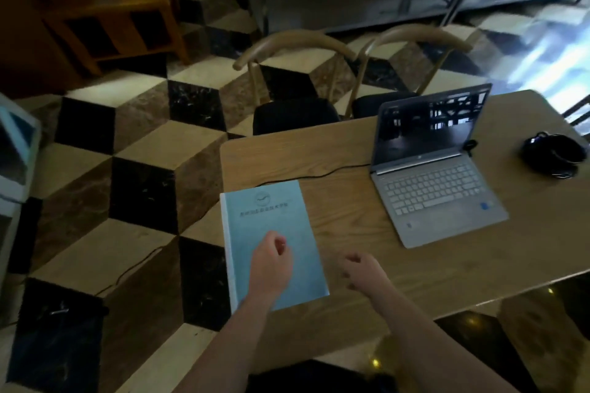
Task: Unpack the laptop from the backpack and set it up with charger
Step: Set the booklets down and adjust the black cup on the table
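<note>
Left hand [271, 262] over the blue book [271, 242], fingers loosely curled, nothing held. Hard to tell if touching the cover or just above it. Right hand [362, 269] just beside it, over the bare wood of the table [447, 271], fingers also loosely curled and holding nothing. Both hands close together, not touching each other.

Blue book flat under the left hand, at the near left corner of the table, closed, with a round mark and some small writing too blurry to read.

Silver laptop [437, 188] ahead of the right hand and off to its right, well apart from both hands. Lid up, screen dark, pale keys showing. Thin black cable [319, 173] from the laptop's left side, across the table beyond the book. More black cable on the floor, left of the left arm. Little black bundle of cord [554, 155] far to the right of the laptop.

Two chairs [297, 83] with curved wooden backs and black seats beyond the hands, at the far edge of the table. Black bag [54, 335] on the checkered floor, down and left of the left arm.
</note>
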